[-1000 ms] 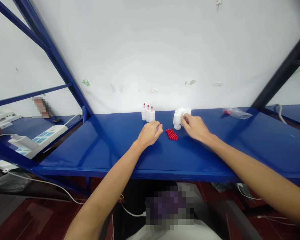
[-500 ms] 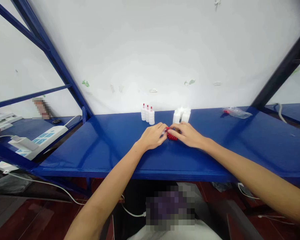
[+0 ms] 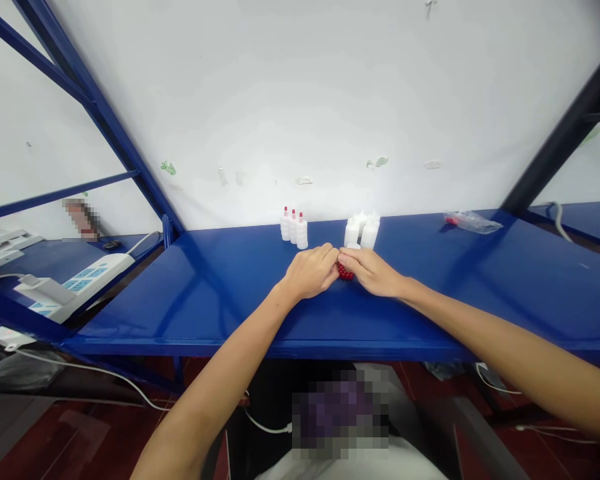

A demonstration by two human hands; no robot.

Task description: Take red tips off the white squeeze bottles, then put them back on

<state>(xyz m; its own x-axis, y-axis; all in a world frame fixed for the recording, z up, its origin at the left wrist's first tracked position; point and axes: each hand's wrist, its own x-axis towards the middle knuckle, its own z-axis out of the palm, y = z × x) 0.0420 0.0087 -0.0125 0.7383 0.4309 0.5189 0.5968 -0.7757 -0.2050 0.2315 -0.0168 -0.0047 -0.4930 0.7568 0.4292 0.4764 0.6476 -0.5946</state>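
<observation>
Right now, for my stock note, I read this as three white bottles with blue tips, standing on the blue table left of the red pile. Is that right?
The tips are wrong: they are red, not blue, as the head view shows. Three white bottles do stand on the blue table, left of the red pile.
</observation>
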